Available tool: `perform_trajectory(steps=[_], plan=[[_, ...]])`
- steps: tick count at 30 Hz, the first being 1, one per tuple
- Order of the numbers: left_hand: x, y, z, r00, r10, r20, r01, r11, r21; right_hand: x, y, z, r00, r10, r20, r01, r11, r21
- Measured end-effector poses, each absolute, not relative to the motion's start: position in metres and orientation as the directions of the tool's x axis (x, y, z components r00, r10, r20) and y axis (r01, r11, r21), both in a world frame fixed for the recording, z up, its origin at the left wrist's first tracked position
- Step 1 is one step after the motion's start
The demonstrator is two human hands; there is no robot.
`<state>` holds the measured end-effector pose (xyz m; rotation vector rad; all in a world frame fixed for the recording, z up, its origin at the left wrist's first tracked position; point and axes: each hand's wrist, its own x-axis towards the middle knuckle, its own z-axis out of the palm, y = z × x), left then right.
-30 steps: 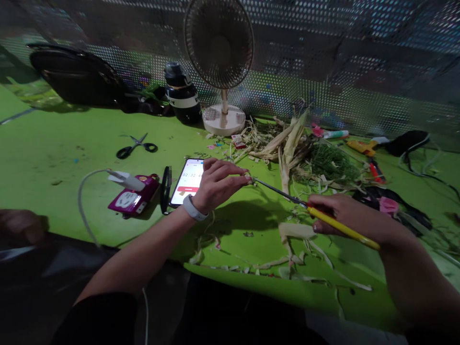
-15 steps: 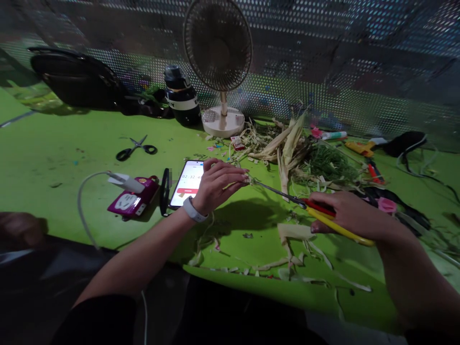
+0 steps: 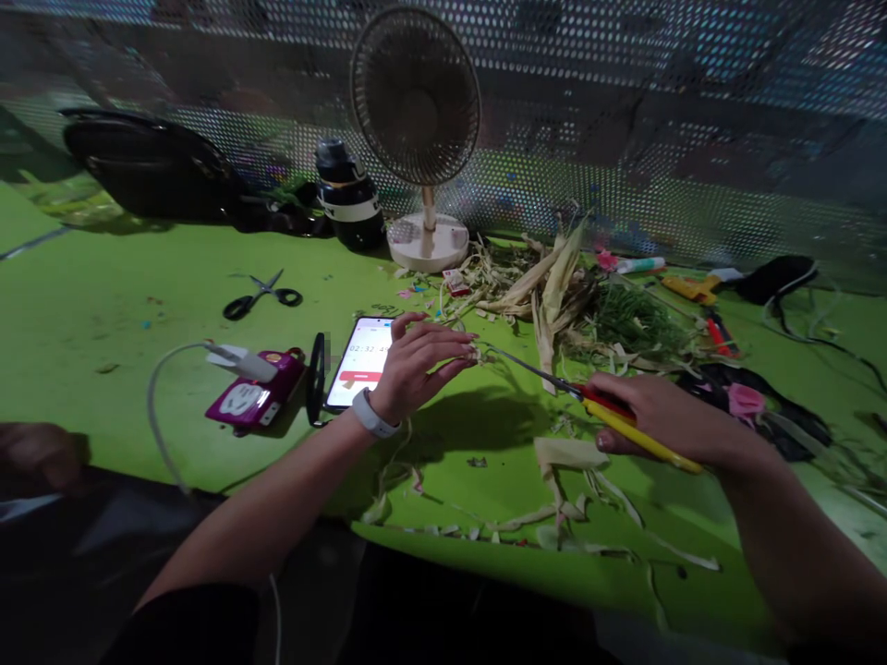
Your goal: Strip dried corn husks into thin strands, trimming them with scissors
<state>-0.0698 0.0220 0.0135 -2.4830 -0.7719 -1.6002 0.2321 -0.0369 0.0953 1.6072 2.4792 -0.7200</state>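
Observation:
My right hand is wrapped round long-nose pliers with red and yellow handles. Their thin jaws point left, with the tip close to the fingertips of my left hand. Those fingertips are pinched together on a small pale scrap, which looks like corn husk. Whether the plier tip touches the scrap, I cannot tell. Under my hands, a piece of pale husk and several thin strips lie on the green table. My left wrist wears a grey band.
A lit phone lies partly behind my left hand, beside a purple power adapter. Black scissors rest farther left. Behind stand a fan and a bottle, with dried husks to their right. Another person's hand shows at far left.
The view has shifted slightly, so the background sits a little lower. My left hand keeps its pinch, and the plier handles in my right hand look slightly closer together.

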Motion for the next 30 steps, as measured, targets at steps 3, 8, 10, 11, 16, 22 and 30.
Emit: perform_trajectory(steps=[3,8,10,11,16,22,30], plan=[[-0.07,0.022,0.014,0.321,0.381,0.867,0.457,-0.864,0.211,0.236,-0.038,0.099,-0.451,0.828,-0.332,0.875,0.338,-0.346],[-0.07,0.022,0.015,0.321,0.394,0.862,0.446,-0.865,0.229,0.236,-0.039,0.101,-0.491,0.791,-0.365,0.861,0.379,-0.338],[-0.07,0.021,0.015,0.325,0.414,0.85,0.448,-0.859,0.247,0.235,-0.038,0.1,-0.493,0.797,-0.348,0.858,0.379,-0.348],[-0.07,0.021,0.015,0.327,0.426,0.843,0.449,-0.855,0.258,0.234,-0.038,0.099,-0.497,0.799,-0.34,0.854,0.378,-0.358],[-0.069,0.022,0.012,0.333,0.457,0.825,0.434,-0.851,0.296,0.231,-0.038,0.096,-0.501,0.809,-0.307,0.845,0.38,-0.376],[-0.069,0.021,0.012,0.298,0.476,0.827,0.427,-0.842,0.331,0.228,-0.04,0.095,-0.508,0.809,-0.297,0.845,0.399,-0.357],[-0.067,0.021,0.012,0.279,0.448,0.849,0.423,-0.851,0.31,0.224,-0.041,0.091,-0.478,0.842,-0.25,0.861,0.393,-0.323]])
